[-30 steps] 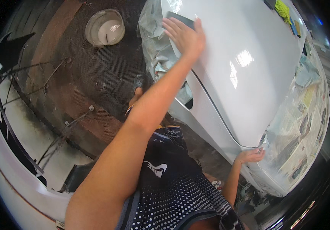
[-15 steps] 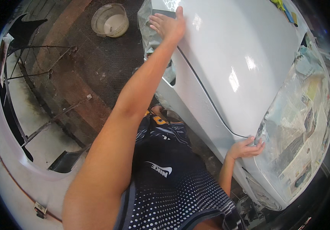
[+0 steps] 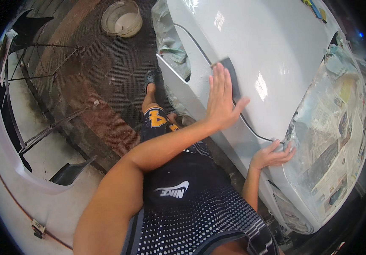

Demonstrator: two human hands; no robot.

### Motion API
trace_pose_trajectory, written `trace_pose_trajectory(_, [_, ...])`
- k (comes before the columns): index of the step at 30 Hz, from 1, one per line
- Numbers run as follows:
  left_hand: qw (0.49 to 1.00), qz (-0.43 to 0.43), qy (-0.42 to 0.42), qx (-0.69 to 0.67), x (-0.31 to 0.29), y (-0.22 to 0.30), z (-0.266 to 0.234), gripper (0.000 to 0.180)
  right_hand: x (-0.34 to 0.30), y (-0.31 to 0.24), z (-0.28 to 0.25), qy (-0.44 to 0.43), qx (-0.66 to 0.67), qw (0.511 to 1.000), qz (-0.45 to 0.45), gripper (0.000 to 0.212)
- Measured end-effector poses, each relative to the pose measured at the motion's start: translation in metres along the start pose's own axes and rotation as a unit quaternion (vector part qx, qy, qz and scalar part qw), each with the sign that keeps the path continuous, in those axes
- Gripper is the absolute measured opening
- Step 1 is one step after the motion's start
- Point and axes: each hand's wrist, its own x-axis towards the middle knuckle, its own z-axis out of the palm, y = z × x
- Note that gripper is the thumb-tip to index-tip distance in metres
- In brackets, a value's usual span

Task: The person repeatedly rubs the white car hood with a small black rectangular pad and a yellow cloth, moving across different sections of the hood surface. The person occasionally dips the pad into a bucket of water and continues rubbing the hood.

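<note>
My left hand (image 3: pixel 221 97) lies with straight fingers over the white car hood (image 3: pixel 272 51), close to the dark seam along its near edge. Beneath those fingers a dark grey sheet, seemingly sandpaper (image 3: pixel 230 72), is held flat to the paint; part of it sticks out past the fingertips and is blurred. Against the body's corner, where the hood meets the papered windshield, rests my right hand (image 3: pixel 273 156). Its fingers are slightly bent and apart, with nothing seen in them.
Newspaper and plastic film (image 3: pixel 327 140) cover the windshield area. Masking film (image 3: pixel 166 34) hangs at the front opening. A tub of cloudy liquid (image 3: pixel 125 23) stands on the patterned mat (image 3: pixel 106 68). A pale loose bumper (image 3: pixel 34 187) lies at left, and yellow and blue tools (image 3: pixel 315 9) rest at far right.
My left hand has slid the dark sheet from the hood's far front edge back toward me and to the right. My right hand has barely moved.
</note>
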Motion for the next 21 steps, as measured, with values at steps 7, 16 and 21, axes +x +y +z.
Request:
trace_pose_trajectory(7, [0.986,-0.159,0.028,0.048,0.089,-0.021,-0.004,0.100,0.002,0.000,0.003,0.005,0.048,0.999,-0.010,0.051])
trace_pose_trajectory(16, [0.955,-0.284,0.082,-0.032,0.162,-0.049,-0.027,0.104,0.002,-0.002,0.002,-0.005,0.042,0.999,-0.004,0.052])
trace_pose_trajectory(21, [0.974,-0.221,0.043,0.012,0.129,-0.058,-0.009,0.104,0.002,-0.004,0.000,-0.019,-0.015,1.000,0.008,0.051])
